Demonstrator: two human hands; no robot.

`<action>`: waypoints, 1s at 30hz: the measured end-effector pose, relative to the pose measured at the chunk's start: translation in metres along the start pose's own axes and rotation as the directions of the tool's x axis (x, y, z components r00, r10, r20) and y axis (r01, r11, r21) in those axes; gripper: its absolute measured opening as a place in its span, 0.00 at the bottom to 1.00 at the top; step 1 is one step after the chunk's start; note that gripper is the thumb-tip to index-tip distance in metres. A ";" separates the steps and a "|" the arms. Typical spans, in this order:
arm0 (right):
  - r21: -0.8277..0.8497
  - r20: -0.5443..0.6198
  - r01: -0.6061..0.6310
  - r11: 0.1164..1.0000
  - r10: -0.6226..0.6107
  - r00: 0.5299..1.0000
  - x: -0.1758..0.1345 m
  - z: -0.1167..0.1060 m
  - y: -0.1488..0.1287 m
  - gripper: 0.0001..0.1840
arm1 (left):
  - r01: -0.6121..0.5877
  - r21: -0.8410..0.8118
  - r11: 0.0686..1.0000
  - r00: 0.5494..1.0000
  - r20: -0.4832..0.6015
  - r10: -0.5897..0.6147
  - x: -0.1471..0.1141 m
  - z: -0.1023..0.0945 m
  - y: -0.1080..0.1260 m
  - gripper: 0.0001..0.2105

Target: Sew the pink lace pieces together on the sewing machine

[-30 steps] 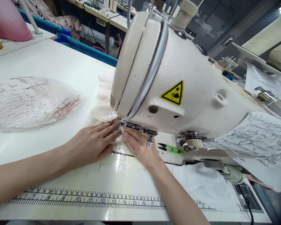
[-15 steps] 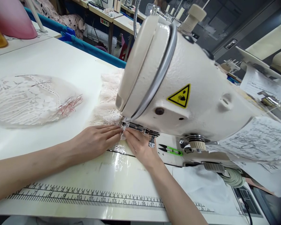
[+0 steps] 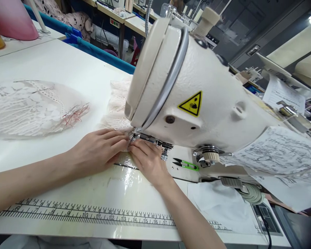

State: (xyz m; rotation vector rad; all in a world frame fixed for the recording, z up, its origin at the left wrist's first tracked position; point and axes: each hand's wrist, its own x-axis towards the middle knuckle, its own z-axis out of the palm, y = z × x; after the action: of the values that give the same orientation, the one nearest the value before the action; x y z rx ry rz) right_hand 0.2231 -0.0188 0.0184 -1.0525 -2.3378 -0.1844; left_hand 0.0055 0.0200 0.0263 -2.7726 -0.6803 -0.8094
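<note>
The sewing machine (image 3: 168, 76) leans across the middle of the view. White lace fabric (image 3: 118, 103) runs beneath its head and toward the metal presser foot (image 3: 132, 136). My left hand (image 3: 100, 148) holds the lace's near edge just left of the foot, fingers bent and pressed together. On the other side, my right hand (image 3: 149, 162) pinches the same edge, with its fingertips close to the left ones. Between the hands only a small strip of lace shows; my fingers hide the rest.
Green-handled thread snips (image 3: 186, 164) lie right of my right hand. More lace (image 3: 26, 110) with loose red threads lies at left. A ruler strip (image 3: 93, 214) lines the table's front. White cloth (image 3: 220, 204) and patterned paper (image 3: 277, 152) are at right.
The view has shifted slightly, moving the machine left in the picture. My left fingers are more bent than before, and the strip of lace between my hands has turned a little.
</note>
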 end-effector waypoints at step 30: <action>0.381 0.014 -0.179 0.907 0.188 0.982 0.000 0.001 -0.009 0.01 | 0.048 -0.194 0.980 0.998 -0.036 -0.056 -0.003 -0.007 0.001 0.13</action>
State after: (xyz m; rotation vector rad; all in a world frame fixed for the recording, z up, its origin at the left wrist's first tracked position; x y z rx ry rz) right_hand 0.2161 -0.0252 0.0184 -1.0538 -2.1195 0.3185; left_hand 0.0005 0.0163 0.0309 -2.9101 -0.7039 -0.9895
